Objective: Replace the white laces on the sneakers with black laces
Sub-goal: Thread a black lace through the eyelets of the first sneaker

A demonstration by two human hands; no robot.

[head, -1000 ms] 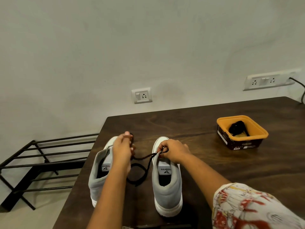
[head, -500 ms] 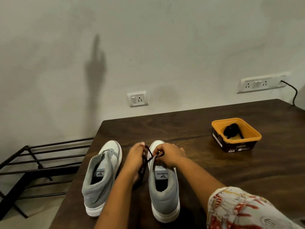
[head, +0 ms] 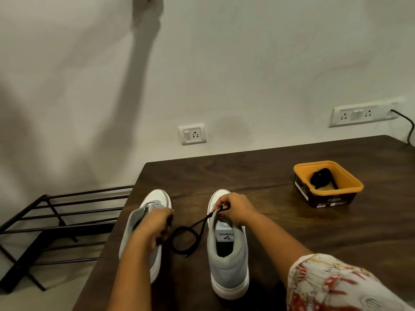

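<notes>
"Velarro" with a logo on the right sneaker's [head: 228, 254] insole label [head: 226, 236], container [head: 325, 198] print illegible

Dark table [head: 280, 232], orange-rimmed tub [head: 325, 199] on it, black metal rack [head: 67, 212] beside, wall socket [head: 192, 134], socket strip [head: 359, 114].

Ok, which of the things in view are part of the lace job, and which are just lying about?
Job: left sneaker, right sneaker, black lace pinched by the right hand, bundled black lace, orange tub holding it.
Lying about: metal rack, single wall socket, double socket strip, black cable.
</notes>
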